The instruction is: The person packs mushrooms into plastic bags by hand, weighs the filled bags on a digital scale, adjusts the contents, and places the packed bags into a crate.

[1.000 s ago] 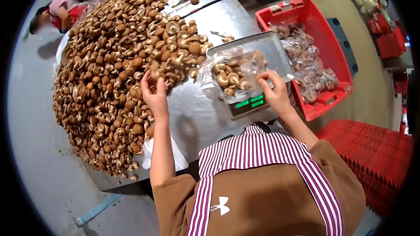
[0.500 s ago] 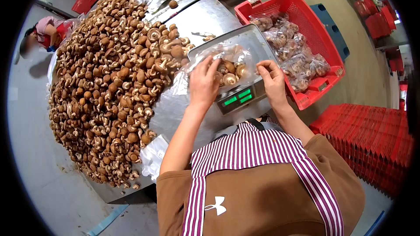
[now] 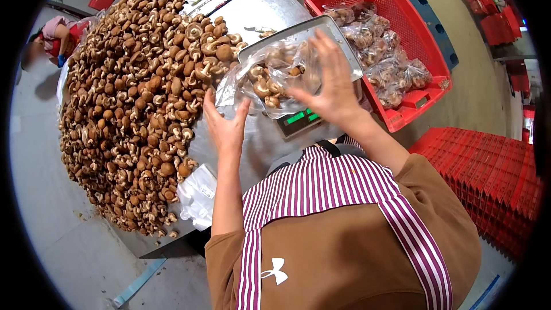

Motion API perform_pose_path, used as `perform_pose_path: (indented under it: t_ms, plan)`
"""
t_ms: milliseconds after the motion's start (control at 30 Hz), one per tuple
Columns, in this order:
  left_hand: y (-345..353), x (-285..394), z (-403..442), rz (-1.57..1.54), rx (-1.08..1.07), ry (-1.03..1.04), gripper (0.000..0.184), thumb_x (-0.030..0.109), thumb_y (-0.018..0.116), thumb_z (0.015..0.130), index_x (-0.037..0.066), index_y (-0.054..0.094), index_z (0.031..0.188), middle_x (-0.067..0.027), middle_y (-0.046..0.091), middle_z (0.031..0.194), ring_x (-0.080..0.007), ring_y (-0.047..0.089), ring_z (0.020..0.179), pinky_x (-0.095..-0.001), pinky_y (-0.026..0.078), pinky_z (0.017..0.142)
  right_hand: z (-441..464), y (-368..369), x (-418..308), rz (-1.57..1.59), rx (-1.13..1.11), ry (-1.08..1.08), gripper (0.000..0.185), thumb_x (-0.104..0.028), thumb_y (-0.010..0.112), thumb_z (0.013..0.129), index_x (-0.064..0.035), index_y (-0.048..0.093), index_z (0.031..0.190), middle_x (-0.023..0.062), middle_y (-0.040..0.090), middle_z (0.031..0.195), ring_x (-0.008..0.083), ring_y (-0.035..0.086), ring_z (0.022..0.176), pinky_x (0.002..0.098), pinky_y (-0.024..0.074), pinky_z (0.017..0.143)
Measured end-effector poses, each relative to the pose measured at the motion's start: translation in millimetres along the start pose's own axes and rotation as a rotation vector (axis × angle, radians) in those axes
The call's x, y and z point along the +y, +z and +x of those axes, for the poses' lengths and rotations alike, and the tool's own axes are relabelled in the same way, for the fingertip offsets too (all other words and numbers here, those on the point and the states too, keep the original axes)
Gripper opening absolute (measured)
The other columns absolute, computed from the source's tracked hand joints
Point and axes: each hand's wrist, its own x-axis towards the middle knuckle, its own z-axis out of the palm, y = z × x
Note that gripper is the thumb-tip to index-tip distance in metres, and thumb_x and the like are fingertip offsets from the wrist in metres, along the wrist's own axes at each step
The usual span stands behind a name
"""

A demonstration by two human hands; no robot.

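Note:
A clear plastic bag of shiitake mushrooms (image 3: 265, 87) lies on the metal pan of a digital scale (image 3: 294, 120), its mouth spread loosely toward the left. My left hand (image 3: 225, 129) is at the bag's left edge, thumb and fingers apart; whether it touches the film I cannot tell. Over the right part of the bag my right hand (image 3: 332, 89) is spread open and smeared by motion, holding nothing that shows. Beside the scale, a large heap of loose shiitake mushrooms (image 3: 135, 103) covers the left of the metal table (image 3: 267, 3).
Right of the scale stands a red crate (image 3: 422, 51) with several filled mushroom bags (image 3: 381, 51). Stacked red crates (image 3: 482, 166) are at my right. Empty plastic bags (image 3: 198, 195) lie at the near table edge. Another person (image 3: 60, 37) bends beyond the heap.
My left hand has moved left and down off the bag, its fingers spreading. My right hand has opened from a pinch and swung left over the bag. The bag has shifted left.

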Motion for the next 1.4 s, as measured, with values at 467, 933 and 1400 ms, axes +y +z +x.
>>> perform_pose_path:
  t_ms: [467,933,1400]
  plan:
    - [15,8,10,-0.746,-0.138,0.047,0.016,0.003,0.061,0.088,0.005,0.071,0.101,0.0029,0.064,0.085,-0.006,0.054,0.074,-0.0217,0.043,0.063,3,-4,72,0.763,-0.161,0.569,0.015,-0.014,0.055,0.094,-0.0008,0.061,0.097,0.0136,0.066,0.102,0.0181,0.064,0.085,0.0327,0.0497,0.085]
    - [38,0,-31,-0.954,-0.365,-0.23,0.033,0.001,0.048,0.092,-0.003,0.057,0.122,-0.008,0.065,0.099,-0.0127,0.063,0.068,-0.0271,0.054,0.064,15,-23,40,0.952,0.018,0.483,0.02,-0.007,0.047,0.098,-0.0031,0.06,0.113,0.009,0.06,0.13,0.0035,0.05,0.063,0.0172,0.0432,0.057]
    - [95,-122,42,0.058,-0.015,-0.025,0.046,0.018,0.069,0.083,0.011,0.058,0.127,-0.0172,0.056,0.115,-0.0329,0.061,0.097,-0.0421,0.05,0.084,1,-9,27,0.936,-0.136,0.505,0.019,-0.007,0.052,0.097,-0.0043,0.062,0.113,0.0052,0.064,0.124,0.0005,0.05,0.067,0.0162,0.0438,0.059]
